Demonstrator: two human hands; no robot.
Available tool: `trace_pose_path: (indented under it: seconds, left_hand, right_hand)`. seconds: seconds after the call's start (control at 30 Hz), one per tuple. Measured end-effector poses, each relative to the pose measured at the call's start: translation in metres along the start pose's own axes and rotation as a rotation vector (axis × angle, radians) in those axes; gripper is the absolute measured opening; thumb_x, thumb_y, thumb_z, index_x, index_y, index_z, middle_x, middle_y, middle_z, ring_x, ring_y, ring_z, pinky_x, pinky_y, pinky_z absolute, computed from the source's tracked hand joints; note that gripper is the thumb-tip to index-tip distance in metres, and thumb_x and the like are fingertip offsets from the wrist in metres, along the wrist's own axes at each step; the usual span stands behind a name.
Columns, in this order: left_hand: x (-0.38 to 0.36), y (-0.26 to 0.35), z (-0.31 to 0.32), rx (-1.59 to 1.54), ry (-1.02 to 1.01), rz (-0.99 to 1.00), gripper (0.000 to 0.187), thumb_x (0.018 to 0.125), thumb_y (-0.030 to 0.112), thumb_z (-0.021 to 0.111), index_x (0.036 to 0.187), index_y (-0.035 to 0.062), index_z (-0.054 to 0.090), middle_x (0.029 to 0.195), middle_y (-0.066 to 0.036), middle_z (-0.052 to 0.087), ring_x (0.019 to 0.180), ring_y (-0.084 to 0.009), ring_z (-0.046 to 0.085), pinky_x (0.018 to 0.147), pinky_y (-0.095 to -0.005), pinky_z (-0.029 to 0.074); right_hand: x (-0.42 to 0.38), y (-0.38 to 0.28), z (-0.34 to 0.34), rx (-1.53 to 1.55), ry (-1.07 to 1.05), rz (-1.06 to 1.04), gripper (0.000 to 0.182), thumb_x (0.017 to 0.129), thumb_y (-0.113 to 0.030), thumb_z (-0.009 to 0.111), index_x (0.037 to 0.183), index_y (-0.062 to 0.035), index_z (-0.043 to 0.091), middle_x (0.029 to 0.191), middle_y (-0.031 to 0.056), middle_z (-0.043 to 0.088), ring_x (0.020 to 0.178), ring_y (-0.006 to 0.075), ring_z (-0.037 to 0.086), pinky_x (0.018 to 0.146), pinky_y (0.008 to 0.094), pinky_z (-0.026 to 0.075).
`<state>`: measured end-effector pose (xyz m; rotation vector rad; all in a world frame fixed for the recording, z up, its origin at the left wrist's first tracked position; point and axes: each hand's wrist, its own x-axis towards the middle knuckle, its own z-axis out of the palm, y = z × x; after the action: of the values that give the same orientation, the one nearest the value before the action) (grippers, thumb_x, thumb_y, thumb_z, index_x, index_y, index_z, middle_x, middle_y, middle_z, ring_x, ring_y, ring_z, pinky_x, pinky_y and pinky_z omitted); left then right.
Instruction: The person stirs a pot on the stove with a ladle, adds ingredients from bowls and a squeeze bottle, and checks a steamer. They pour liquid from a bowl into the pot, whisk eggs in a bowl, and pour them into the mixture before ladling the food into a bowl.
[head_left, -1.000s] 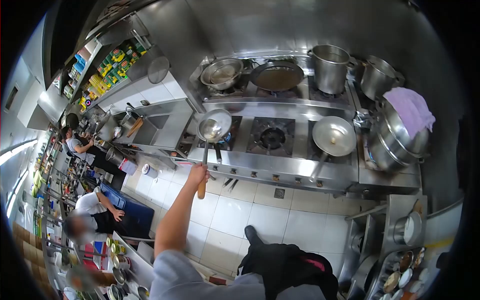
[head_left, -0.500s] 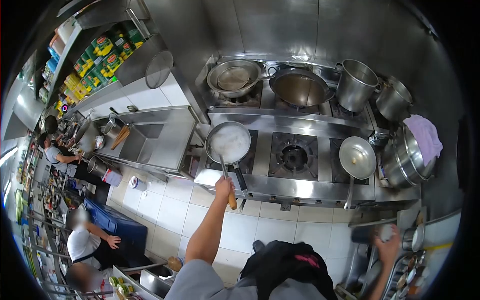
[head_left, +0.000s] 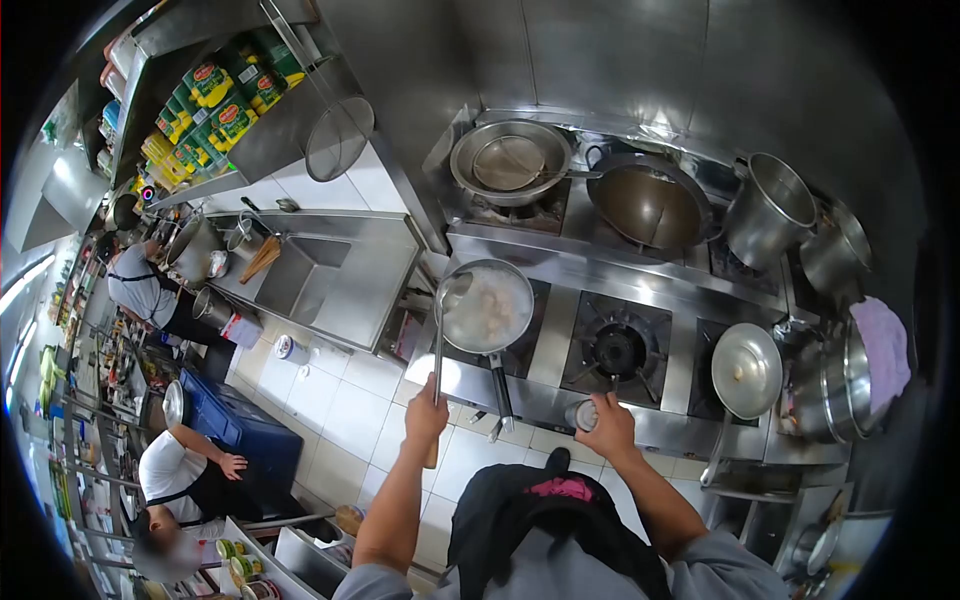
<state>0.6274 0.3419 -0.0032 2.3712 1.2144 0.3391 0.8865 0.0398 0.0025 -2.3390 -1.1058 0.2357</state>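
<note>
My left hand (head_left: 427, 418) is closed around the wooden handle of a long metal ladle (head_left: 438, 345). The ladle's bowl rests at the left inside edge of a frying pan (head_left: 497, 345), which holds a pale, foamy liquid with lighter lumps in it. That pan sits on the front left burner, its black handle pointing towards me. My right hand (head_left: 610, 430) grips a small round container (head_left: 581, 414) with a light top, held just in front of the stove edge. What is inside the container cannot be made out.
A bare front burner (head_left: 620, 348) lies right of the pan, then another frying pan (head_left: 747, 370). Behind stand a wok (head_left: 650, 205), a metal bowl with a strainer (head_left: 470, 170) and tall pots (head_left: 770, 210). Two people are at the left, one beside a blue bin (head_left: 245, 425).
My right hand has come from the right-hand shelf to the stove front with the small container. The ladle's bowl has moved to the pan's left side, and lumps now show in the liquid.
</note>
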Motion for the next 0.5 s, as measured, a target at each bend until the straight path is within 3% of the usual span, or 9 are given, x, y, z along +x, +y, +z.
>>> trace_pose_path:
  seconds: [0.1, 0.13, 0.17, 0.3, 0.33, 0.37, 0.43, 0.47, 0.5]
  left_hand:
    - [0.003, -0.004, 0.036, -0.207, 0.02, -0.075, 0.063, 0.089, 0.018, 0.065, 0.147, 0.0019, 0.046, 0.093, -0.03, 0.07, 0.085, -0.0458, 0.07, 0.076, -0.0518, 0.055]
    - [0.004, -0.01, 0.056, -0.333, 0.048, -0.068, 0.063, 0.089, 0.014, 0.066, 0.147, -0.0002, 0.045, 0.092, -0.026, 0.071, 0.077, -0.039, 0.072, 0.073, -0.0465, 0.055]
    - [0.006, -0.019, 0.084, -0.581, -0.018, -0.227, 0.059, 0.092, 0.012, 0.065, 0.146, -0.0004, 0.047, 0.084, -0.017, 0.07, 0.065, -0.027, 0.067, 0.063, -0.0399, 0.054]
    - [0.005, 0.037, 0.07, -1.318, -0.256, -0.591, 0.058, 0.096, 0.011, 0.062, 0.15, 0.0071, 0.042, 0.073, -0.005, 0.057, 0.058, -0.0128, 0.055, 0.049, -0.0297, 0.044]
    - [0.005, 0.049, 0.059, -1.364, -0.294, -0.635, 0.025, 0.098, 0.014, 0.06, 0.122, 0.0084, 0.055, 0.08, -0.003, 0.055, 0.059, -0.0133, 0.053, 0.051, -0.0296, 0.045]
    - [0.009, 0.054, 0.049, -1.364, -0.306, -0.636, 0.025, 0.098, 0.014, 0.06, 0.122, 0.0084, 0.055, 0.08, -0.003, 0.055, 0.059, -0.0133, 0.053, 0.051, -0.0296, 0.045]
    - [0.014, 0.053, 0.036, -1.511, -0.411, -0.681, 0.022, 0.098, 0.014, 0.06, 0.118, 0.0085, 0.054, 0.081, -0.003, 0.055, 0.061, -0.0133, 0.053, 0.052, -0.0302, 0.045]
    - [0.018, 0.043, 0.037, -1.498, -0.413, -0.692, 0.039, 0.096, 0.013, 0.063, 0.132, 0.0054, 0.051, 0.076, -0.004, 0.058, 0.057, -0.0135, 0.054, 0.048, -0.0307, 0.045]
    - [0.02, 0.039, 0.028, -1.498, -0.422, -0.693, 0.039, 0.096, 0.013, 0.063, 0.132, 0.0054, 0.051, 0.076, -0.004, 0.058, 0.057, -0.0135, 0.054, 0.048, -0.0307, 0.045]
  right_hand:
    - [0.008, -0.006, 0.009, 0.019, -0.019, -0.031, 0.068, 0.057, -0.027, 0.085, 0.119, -0.0083, 0.061, 0.1, 0.0142, 0.057, 0.089, 0.0395, 0.064, 0.08, 0.0469, 0.053]
    - [0.008, -0.003, 0.015, 0.125, 0.035, -0.038, 0.069, 0.059, -0.025, 0.087, 0.119, -0.0075, 0.06, 0.102, 0.013, 0.057, 0.091, 0.0376, 0.064, 0.083, 0.045, 0.054]
    - [0.009, -0.001, 0.022, 0.23, 0.093, -0.046, 0.069, 0.06, -0.024, 0.088, 0.12, -0.0068, 0.059, 0.104, 0.0118, 0.058, 0.092, 0.0357, 0.065, 0.086, 0.0432, 0.054]
    - [0.006, 0.044, 0.089, 0.637, 0.186, -0.036, 0.073, 0.063, -0.024, 0.093, 0.123, -0.005, 0.057, 0.115, 0.0092, 0.063, 0.1, 0.0263, 0.068, 0.094, 0.0384, 0.053]
    - [0.009, 0.051, 0.098, 0.666, 0.052, 0.009, 0.075, 0.063, -0.025, 0.094, 0.125, -0.0046, 0.057, 0.117, 0.0091, 0.065, 0.105, 0.0233, 0.067, 0.096, 0.0379, 0.051]
    - [0.007, 0.056, 0.107, 0.692, -0.085, 0.055, 0.078, 0.063, -0.026, 0.095, 0.127, -0.0042, 0.057, 0.119, 0.0089, 0.067, 0.109, 0.0204, 0.066, 0.098, 0.0373, 0.05]
    - [0.033, 0.049, 0.111, 0.589, -0.146, 0.102, 0.083, 0.064, -0.025, 0.093, 0.133, -0.0028, 0.055, 0.119, 0.0141, 0.068, 0.111, 0.0249, 0.066, 0.1, 0.037, 0.049]
    - [0.05, 0.034, 0.1, 0.656, -0.228, 0.073, 0.082, 0.064, -0.026, 0.092, 0.133, -0.0023, 0.055, 0.119, 0.0137, 0.068, 0.111, 0.0249, 0.066, 0.099, 0.0368, 0.049]
    - [0.069, 0.014, 0.085, 0.725, -0.308, 0.043, 0.081, 0.064, -0.026, 0.091, 0.133, -0.0019, 0.055, 0.119, 0.0134, 0.068, 0.11, 0.025, 0.066, 0.099, 0.0367, 0.05]
